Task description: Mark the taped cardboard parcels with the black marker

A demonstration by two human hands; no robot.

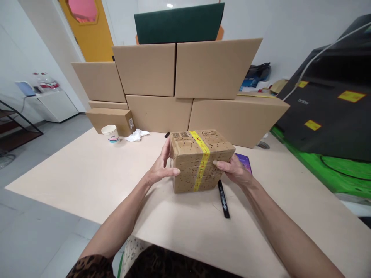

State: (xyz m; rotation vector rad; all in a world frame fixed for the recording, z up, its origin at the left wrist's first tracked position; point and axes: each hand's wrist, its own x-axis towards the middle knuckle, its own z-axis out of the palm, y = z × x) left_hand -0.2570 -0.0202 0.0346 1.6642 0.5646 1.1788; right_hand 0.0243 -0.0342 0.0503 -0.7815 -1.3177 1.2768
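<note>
A small brown cardboard box (199,160) with a yellow tape strip and many dark specks sits on the pale table (87,173). My left hand (160,168) presses against its left side, thumb on the front face. Gripping its right side is my right hand (234,170), thumb on the front. A black marker (223,199) lies on the table just below the box's right corner. A purple flat item (245,160) peeks out behind my right hand.
Large cardboard boxes (188,85) are stacked along the table's far edge, with a dark green folder (179,23) on top. A paper cup (111,134) and crumpled white tissue (136,135) lie at the back left. A black printer (333,104) stands at the right.
</note>
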